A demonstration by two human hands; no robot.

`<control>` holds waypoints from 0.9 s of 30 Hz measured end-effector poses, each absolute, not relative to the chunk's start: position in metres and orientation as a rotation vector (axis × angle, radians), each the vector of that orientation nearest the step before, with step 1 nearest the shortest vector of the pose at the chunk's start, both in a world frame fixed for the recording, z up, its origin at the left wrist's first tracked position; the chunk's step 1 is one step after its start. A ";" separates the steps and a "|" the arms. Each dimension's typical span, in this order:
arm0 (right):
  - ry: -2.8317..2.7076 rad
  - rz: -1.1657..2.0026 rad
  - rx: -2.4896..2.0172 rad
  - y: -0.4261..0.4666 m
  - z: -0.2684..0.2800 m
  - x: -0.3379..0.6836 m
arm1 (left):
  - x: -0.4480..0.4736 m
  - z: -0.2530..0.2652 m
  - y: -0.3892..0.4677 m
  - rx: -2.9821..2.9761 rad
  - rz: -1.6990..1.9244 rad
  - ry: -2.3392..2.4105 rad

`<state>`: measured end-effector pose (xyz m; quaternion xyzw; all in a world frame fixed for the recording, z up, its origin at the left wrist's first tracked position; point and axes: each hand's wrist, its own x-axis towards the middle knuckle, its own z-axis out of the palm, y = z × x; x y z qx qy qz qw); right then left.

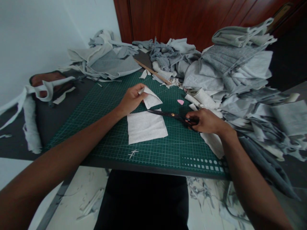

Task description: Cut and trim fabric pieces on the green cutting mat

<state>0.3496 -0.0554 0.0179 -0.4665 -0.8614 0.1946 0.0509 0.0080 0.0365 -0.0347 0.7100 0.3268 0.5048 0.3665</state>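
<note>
One cloth [153,98] is in the left hand [133,98], scissors [173,115] in the right hand [205,120].

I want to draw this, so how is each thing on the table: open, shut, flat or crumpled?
Scissors: gripped in the right hand, blades look nearly shut
Small cloth piece: lifted, pinched in the left hand
Cloth square: spread, nearly flat
Green mat: lying flat
Pink piece: lying on the mat
Right-side cloth pile: heaped, partly folded, partly crumpled
</note>
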 end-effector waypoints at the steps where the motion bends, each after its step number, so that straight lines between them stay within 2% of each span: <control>1: -2.630 0.589 -1.413 -0.055 0.018 0.350 | 0.008 -0.034 0.036 1.821 1.289 0.844; 9: -2.597 0.695 -1.374 -0.053 0.019 0.353 | 0.010 -0.027 0.030 1.769 1.222 0.844; 27: -2.616 0.676 -1.348 -0.051 0.018 0.356 | 0.009 -0.028 0.030 1.801 1.151 0.840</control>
